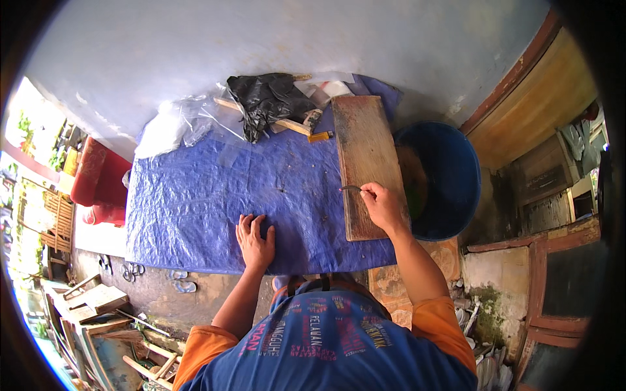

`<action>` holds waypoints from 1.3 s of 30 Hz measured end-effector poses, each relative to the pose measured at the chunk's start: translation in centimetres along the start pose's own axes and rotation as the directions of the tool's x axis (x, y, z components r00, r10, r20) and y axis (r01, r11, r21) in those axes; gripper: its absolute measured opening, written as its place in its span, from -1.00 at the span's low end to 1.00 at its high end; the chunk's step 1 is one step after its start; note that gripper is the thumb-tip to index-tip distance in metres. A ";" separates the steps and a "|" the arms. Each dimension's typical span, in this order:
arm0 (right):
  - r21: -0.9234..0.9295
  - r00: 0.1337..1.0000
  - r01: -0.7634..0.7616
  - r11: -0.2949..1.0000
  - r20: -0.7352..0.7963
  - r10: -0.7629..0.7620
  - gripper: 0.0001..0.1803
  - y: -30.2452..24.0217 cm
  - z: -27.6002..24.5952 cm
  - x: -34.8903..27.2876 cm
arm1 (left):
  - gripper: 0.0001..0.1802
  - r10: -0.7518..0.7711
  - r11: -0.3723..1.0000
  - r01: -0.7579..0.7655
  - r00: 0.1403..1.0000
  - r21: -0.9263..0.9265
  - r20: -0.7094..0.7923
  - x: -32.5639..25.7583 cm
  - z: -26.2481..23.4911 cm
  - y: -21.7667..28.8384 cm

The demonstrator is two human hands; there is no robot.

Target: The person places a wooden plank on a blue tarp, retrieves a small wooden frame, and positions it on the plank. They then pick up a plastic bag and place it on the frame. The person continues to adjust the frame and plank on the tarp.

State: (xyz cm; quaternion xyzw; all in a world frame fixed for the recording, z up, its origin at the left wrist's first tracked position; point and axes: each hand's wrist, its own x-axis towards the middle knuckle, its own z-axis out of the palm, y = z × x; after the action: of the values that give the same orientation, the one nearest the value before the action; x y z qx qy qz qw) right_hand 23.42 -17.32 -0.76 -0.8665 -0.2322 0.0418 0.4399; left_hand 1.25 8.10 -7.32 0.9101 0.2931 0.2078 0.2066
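My left hand (255, 241) rests palm down near the front edge of the blue tarp (215, 195) that covers the table, its fingers stretched out and nothing in them. Above the left edge of a worn wooden board (368, 143), my right hand (381, 203) pinches a small, dark, curved piece (351, 188) between thumb and fingers. What kind of thing it is cannot be made out. The board lies lengthwise away from me at the table's right side.
A large blue tub (460, 189) stands right of the board. At the table's back lie a crumpled black plastic bag (268, 98), clear plastic bags (186, 120), a wooden stick (293, 126) and a small yellow item (320, 137). Sandals (184, 285) are on the floor.
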 end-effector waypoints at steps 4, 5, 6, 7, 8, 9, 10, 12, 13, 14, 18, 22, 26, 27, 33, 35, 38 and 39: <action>-0.087 0.997 0.045 0.995 -0.060 -0.050 -0.82 0.9 1.4 1.1 | -0.54 -0.005 1.000 0.005 1.000 0.000 -0.002 0.0 -0.1 0.1; -0.119 0.996 0.028 0.993 -0.080 -0.038 -0.81 1.1 1.5 1.1 | -0.53 0.001 1.000 -0.001 1.000 -0.008 -0.010 0.0 -0.1 0.2; -0.115 0.993 0.058 0.992 -0.100 -0.070 -0.80 1.2 1.5 1.1 | -0.53 0.005 1.000 -0.005 1.000 -0.008 -0.012 0.0 -0.2 0.2; -0.119 0.991 0.058 0.991 -0.114 -0.072 -0.79 1.3 1.3 0.8 | -0.53 0.010 1.000 -0.010 1.000 -0.008 -0.013 0.0 -0.2 0.2; -0.133 0.991 0.030 0.991 -0.126 -0.047 -0.78 1.3 1.2 0.5 | -0.53 0.011 1.000 -0.011 1.000 -0.008 -0.016 0.0 -0.3 0.3; -0.132 0.990 0.036 0.991 -0.128 -0.053 -0.78 1.3 1.0 0.0 | -0.53 0.013 1.000 -0.013 1.000 -0.008 -0.018 0.0 -0.3 0.3; -0.141 0.991 0.015 0.990 -0.127 -0.033 -0.77 1.3 0.5 -0.7 | -0.53 0.011 1.000 -0.011 1.000 0.001 -0.015 0.0 -0.3 0.3; -0.154 0.990 0.008 0.988 -0.136 -0.029 -0.76 1.3 -0.1 -2.3 | -0.54 0.019 1.000 -0.020 1.000 -0.015 -0.019 -0.1 -0.4 0.3; -0.156 0.988 0.023 0.987 -0.145 -0.046 -0.76 1.2 -0.4 -3.1 | -0.54 0.022 1.000 -0.023 1.000 -0.011 -0.019 -0.1 -0.4 0.3; -0.167 0.987 0.018 0.986 -0.152 -0.044 -0.76 1.1 -0.7 -3.9 | -0.55 0.025 1.000 -0.025 0.999 -0.018 -0.021 0.0 -0.3 0.3; -0.083 0.991 0.067 0.994 -0.113 -0.076 -0.80 0.2 -1.6 -7.0 | -0.58 0.021 0.997 -0.024 0.999 -0.070 -0.038 0.0 -0.4 0.2; 0.135 0.986 0.005 0.991 0.162 -0.027 -0.83 -1.7 -1.3 -11.0 | -0.64 -0.045 0.968 0.032 0.998 -0.251 -0.047 -0.4 -1.0 -0.1; 0.271 0.898 -0.044 0.961 0.433 -0.081 -0.79 -3.0 0.7 -13.8 | -0.66 -0.068 0.978 0.057 0.997 -0.203 -0.046 -2.2 -2.7 -0.5; 0.263 0.856 -0.060 0.963 0.511 -0.086 -0.78 -3.1 1.1 -14.0 | -0.66 -0.078 0.981 0.068 0.996 -0.182 -0.048 -2.9 -3.3 -0.7; 0.385 0.790 -0.085 0.919 0.588 -0.173 -0.74 -2.7 0.7 -12.4 | -0.59 -0.117 0.992 0.120 0.988 0.026 -0.103 -7.7 -7.1 -1.5; 0.368 0.763 -0.062 0.928 0.617 -0.194 -0.74 -2.7 0.4 -11.9 | -0.49 -0.159 0.984 0.165 0.984 0.073 -0.083 -9.2 -8.0 -1.9; 0.336 0.720 -0.022 0.942 0.659 -0.219 -0.73 -3.0 0.4 -11.8 | -0.34 -0.225 0.966 0.231 0.972 0.119 -0.062 -11.6 -9.1 -2.7; 0.309 0.702 -0.012 0.951 0.680 -0.212 -0.73 -3.2 0.6 -11.8 | -0.32 -0.242 0.960 0.249 0.968 0.126 -0.067 -12.4 -9.2 -3.0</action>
State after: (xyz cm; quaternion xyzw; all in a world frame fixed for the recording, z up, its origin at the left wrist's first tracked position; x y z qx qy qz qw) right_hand 11.58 -20.48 -0.17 -0.6961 -0.4212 0.3788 0.4412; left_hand -13.87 4.97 -4.37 0.8730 0.4220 0.1834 0.1619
